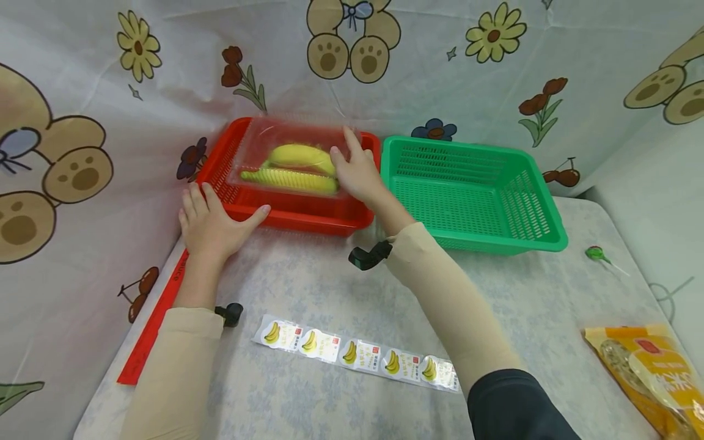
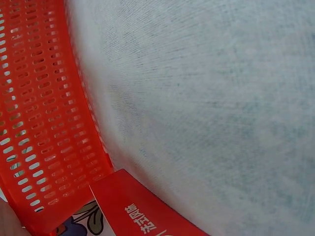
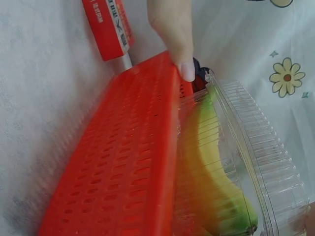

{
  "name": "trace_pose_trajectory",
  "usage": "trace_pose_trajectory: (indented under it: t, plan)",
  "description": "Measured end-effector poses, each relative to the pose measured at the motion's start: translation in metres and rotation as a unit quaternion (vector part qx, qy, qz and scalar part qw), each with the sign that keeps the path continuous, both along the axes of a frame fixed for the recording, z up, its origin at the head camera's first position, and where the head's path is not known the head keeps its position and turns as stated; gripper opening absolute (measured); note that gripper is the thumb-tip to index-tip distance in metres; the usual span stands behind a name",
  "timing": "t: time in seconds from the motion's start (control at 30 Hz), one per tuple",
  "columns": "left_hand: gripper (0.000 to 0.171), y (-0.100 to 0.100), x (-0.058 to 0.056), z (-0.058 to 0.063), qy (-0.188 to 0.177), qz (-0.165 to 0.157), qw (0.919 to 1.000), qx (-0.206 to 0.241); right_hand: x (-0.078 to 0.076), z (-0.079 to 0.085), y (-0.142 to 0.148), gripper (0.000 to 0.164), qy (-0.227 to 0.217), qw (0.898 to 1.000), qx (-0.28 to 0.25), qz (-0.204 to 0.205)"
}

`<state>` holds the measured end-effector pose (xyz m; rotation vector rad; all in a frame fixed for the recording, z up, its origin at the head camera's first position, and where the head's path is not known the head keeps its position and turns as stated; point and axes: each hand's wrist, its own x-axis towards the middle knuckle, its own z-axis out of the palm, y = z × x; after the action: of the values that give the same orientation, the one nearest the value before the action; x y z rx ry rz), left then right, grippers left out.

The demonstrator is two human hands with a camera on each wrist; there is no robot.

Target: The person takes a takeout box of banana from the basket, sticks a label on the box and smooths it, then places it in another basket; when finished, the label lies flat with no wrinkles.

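Note:
My right hand grips the right end of a clear plastic box, its thumb and fingers spread along that side. Inside the box lie yellow bananas; the right wrist view shows one banana with green ends behind the ridged plastic. The box sits tilted within the red basket, overlapping its back rim. At the basket's front left corner rests my left hand, fingers spread over the side and the thumb straight against the front rim.
A green basket stands right of the red one. Along the left table edge lies a red paper strip. A banana sticker strip lies in front; a green lollipop and a yellow snack bag are at the right.

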<state>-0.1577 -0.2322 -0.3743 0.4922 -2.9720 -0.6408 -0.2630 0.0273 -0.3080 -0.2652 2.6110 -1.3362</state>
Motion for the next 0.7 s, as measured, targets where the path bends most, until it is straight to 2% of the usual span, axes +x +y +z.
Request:
trace_pose_trajectory:
  t: [0.17,0.37,0.57,0.7]
  plan:
    - [0.132,0.000,0.000,0.001,-0.004,0.000,1.0000,-0.001,0.008,0.011,0.007,0.064,0.024,1.000,-0.008,0.015]
    - [0.131,-0.001,0.001,0.001,-0.004,-0.002,1.0000,0.001,0.019,0.022,0.013,0.064,0.058,0.996,-0.052,0.039]
    - [0.129,-0.001,0.001,0.000,0.002,-0.003,1.0000,0.005,0.041,0.041,0.026,0.064,0.023,0.992,-0.108,0.056]
    - [0.128,-0.001,0.001,0.000,0.006,-0.003,1.0000,0.006,0.053,0.050,0.036,0.064,0.018,0.991,-0.122,0.056]
